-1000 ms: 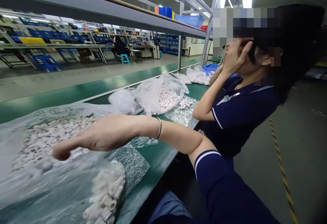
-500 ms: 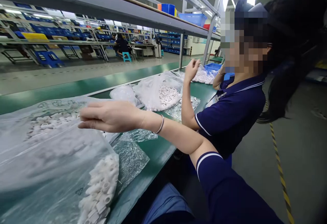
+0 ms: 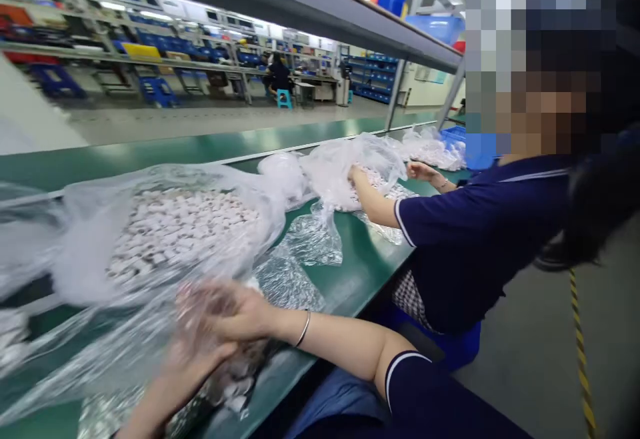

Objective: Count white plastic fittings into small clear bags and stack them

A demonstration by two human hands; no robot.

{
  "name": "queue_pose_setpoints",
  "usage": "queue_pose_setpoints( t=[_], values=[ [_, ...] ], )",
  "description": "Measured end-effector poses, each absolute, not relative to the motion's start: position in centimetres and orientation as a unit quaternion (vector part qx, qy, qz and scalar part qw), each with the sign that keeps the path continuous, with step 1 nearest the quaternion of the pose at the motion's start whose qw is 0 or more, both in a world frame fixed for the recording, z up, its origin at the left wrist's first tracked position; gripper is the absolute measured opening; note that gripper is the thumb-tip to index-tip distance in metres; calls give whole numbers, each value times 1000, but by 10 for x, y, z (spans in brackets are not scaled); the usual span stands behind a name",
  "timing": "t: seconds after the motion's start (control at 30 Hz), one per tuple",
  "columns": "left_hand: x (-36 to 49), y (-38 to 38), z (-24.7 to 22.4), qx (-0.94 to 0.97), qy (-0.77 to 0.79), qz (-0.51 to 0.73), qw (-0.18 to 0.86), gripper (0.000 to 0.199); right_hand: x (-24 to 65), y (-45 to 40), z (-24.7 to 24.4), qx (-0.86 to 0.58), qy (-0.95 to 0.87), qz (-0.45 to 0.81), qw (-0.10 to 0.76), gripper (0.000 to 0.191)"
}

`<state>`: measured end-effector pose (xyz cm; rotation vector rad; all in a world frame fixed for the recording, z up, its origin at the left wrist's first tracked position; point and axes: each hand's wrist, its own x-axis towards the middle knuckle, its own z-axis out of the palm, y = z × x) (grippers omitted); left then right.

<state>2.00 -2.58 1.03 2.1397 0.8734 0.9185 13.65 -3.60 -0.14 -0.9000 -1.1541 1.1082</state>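
The bare right hand [image 3: 245, 312] and bare left hand [image 3: 196, 359] are close together, near the big, thin, see-through plastic bag [image 3: 87, 239]. They are blurry, so I cannot tell if they are gripping anything. The small, white, stubby pieces [image 3: 185, 229] lie in a wide heap in the bag on the long, flat, green table [image 3: 356, 262], maybe so they stay together and don't roll away

Turquoise stool [image 3: 284, 99], blue shelving [image 3: 371, 79] — far back, yellow-and-black tape [image 3: 579, 339] — on grey floor [image 3: 535, 365]
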Motion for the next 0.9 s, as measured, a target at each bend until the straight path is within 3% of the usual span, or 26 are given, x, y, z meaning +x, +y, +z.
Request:
queue_pose_setpoints(
  t=[0.07, 0.17, 0.3, 0.4, 0.47, 0.5, 0.6, 0.7, 0.77, 0.83, 0.9],
  values=[
    [10, -18, -21, 766, 366, 345, 401, 96, 128, -29, -9, -356, -417, 531, 646, 39],
    [15, -15, -45, 723, 379, 347, 462, 99, 135, -27, -9, -372, -394, 554, 632, 51],
    [17, -20, -13, 702, 324, 422, 474, 95, 158, -34, 32, -325, -419, 554, 642, 75],
    [15, -23, 35, 598, 205, 549, 547, 100, 166, -36, 69, -288, -541, 523, 592, 59],
    [17, -21, 59, 533, 205, 594, 567, 63, 164, -35, 82, -280, -554, 500, 604, 50],
    [19, -19, 67, 484, 213, 620, 580, 47, 161, -34, 84, -272, -528, 501, 630, 49],
    [24, -12, 70, 350, 207, 628, 663, 42, 150, -30, 75, -206, -374, 556, 714, 46],
    [25, -6, 57, 268, 168, 594, 740, 33, 146, -25, 59, -155, -216, 612, 744, 28],
    [25, -4, 46, 235, 152, 579, 766, 22, 147, -23, 50, -160, -150, 632, 743, 32],
    [25, -4, 36, 283, 160, 575, 751, 29, 148, -21, 42, -180, -132, 643, 733, 35],
    [27, -7, 25, 427, 196, 576, 669, 42, 148, -21, 33, -212, -158, 639, 722, 37]
  ],
)
